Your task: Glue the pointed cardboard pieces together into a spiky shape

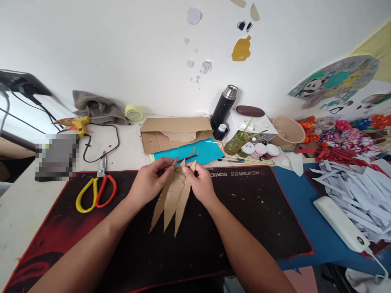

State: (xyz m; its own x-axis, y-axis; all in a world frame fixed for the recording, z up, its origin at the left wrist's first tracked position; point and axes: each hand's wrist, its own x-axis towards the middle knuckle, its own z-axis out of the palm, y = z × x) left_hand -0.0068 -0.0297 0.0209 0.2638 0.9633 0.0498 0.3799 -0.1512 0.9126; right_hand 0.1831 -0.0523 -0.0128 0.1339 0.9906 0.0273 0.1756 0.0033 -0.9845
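Three long pointed cardboard leaf shapes (172, 199) lie fanned on the black desk mat (244, 219), tips toward me. My left hand (149, 181) pinches their upper ends from the left. My right hand (198, 183) pinches the same upper ends from the right, fingers closed on the card. Both forearms rest over the mat.
Yellow and red scissors (96, 191) lie left on the mat. A yellow glue gun (80, 124), torn cardboard (175, 132), teal paper (195, 152) with a red pencil, a black flask (224, 106), paint pots (259, 149), white paper strips (357, 187) and a white power bank (340, 224) surround it.
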